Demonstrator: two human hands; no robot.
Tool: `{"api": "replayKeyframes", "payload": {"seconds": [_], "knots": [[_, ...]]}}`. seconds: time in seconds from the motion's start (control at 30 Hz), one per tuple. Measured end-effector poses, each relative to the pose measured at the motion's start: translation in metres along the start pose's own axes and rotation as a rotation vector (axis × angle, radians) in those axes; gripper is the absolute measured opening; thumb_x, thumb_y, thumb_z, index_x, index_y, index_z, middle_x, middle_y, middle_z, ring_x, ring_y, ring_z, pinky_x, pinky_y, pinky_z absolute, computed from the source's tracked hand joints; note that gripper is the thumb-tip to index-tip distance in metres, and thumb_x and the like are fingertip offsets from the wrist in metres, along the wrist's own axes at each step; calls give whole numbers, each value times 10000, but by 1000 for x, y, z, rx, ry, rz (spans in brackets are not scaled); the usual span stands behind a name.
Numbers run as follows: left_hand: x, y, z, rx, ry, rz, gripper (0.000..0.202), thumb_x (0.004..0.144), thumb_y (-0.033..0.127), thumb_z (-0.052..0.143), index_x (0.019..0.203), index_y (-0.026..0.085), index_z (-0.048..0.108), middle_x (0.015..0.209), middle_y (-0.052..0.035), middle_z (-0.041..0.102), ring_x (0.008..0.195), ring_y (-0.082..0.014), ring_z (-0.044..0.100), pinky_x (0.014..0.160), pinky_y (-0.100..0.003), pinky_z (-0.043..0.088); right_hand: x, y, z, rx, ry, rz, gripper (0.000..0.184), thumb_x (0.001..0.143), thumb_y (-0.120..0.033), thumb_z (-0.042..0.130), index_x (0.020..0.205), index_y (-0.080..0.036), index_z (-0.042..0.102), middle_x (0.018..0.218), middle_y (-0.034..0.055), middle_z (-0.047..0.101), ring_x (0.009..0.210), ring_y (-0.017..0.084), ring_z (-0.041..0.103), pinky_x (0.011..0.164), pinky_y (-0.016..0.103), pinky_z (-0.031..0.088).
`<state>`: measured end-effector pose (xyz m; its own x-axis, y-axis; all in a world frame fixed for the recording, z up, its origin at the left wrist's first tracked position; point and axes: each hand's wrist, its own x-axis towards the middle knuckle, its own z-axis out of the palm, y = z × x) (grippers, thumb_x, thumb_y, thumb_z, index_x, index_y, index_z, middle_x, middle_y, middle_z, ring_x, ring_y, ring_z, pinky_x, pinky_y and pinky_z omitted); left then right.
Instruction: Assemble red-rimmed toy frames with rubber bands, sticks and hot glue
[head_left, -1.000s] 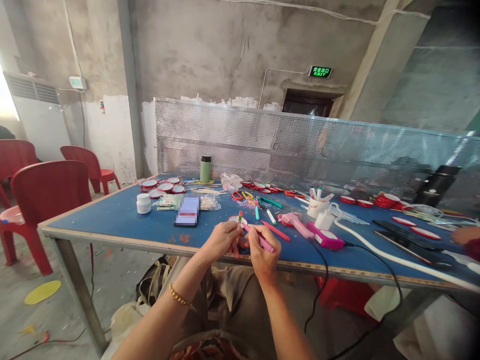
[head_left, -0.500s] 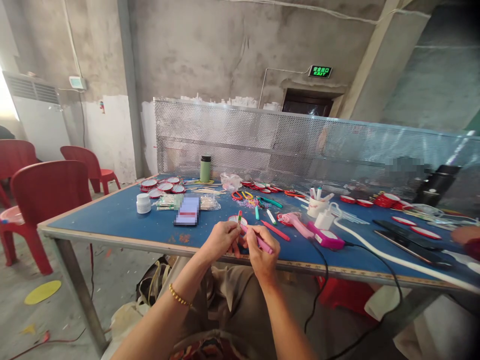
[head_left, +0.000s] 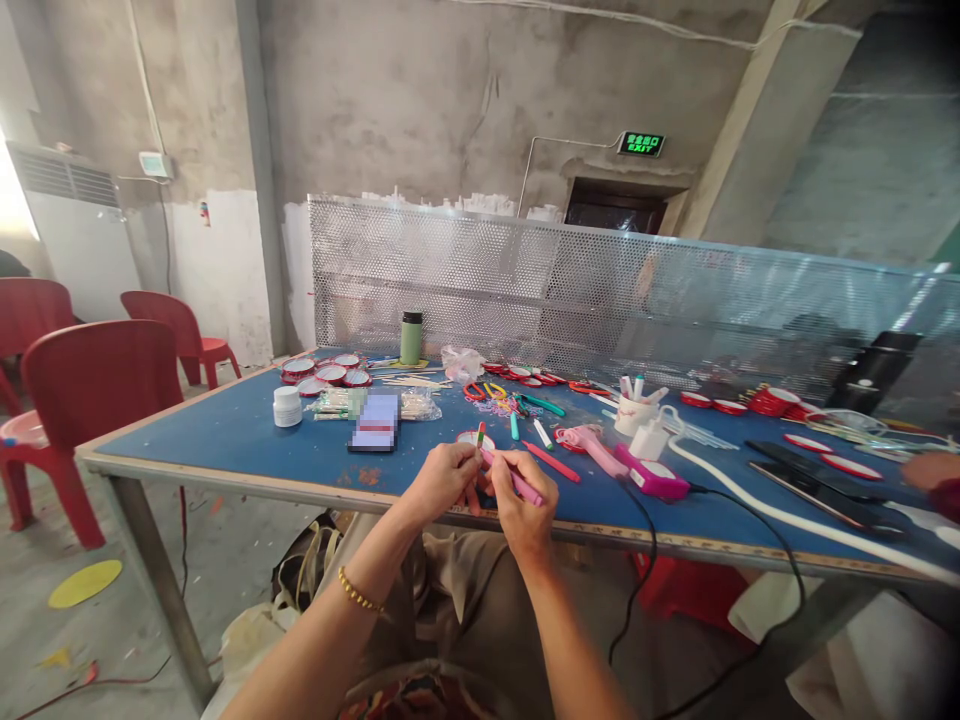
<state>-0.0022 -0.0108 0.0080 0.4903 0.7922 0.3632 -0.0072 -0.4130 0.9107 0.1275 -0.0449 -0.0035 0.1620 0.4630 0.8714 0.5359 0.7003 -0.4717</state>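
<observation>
My left hand is closed in a pinch near the table's front edge. A thin stick with red and green bands stands upright from its fingertips. In my right hand is a pink marker, gripped like a pen, its tip end close to the left fingertips. Whether the marker touches the stick is too small to tell. Just beyond my fingers lies a round white disc with a red rim, partly covered by them. To the right lie a red marker and a white-and-green marker.
On the blue table stand a white jar, a phone and a green bottle. A pink glue gun, purple box, white cup and white cable lie rightward. A perforated screen borders the back.
Hardly anything differs. My right hand and the pink marker have shifted very slightly; both hands keep their holds.
</observation>
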Motion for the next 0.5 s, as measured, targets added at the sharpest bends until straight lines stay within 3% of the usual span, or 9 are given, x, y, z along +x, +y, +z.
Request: {"api": "replayKeyframes", "payload": {"seconds": [0.5], "knots": [[0, 1, 0, 38, -3, 7, 387, 910, 490, 429, 763, 151, 542, 674, -16, 646, 438, -119, 629, 373, -180, 336, 1, 1, 0, -36, 6, -3, 188, 909, -248, 551, 744, -181, 610, 581, -18, 587, 500, 125, 561, 537, 238, 443]]}}
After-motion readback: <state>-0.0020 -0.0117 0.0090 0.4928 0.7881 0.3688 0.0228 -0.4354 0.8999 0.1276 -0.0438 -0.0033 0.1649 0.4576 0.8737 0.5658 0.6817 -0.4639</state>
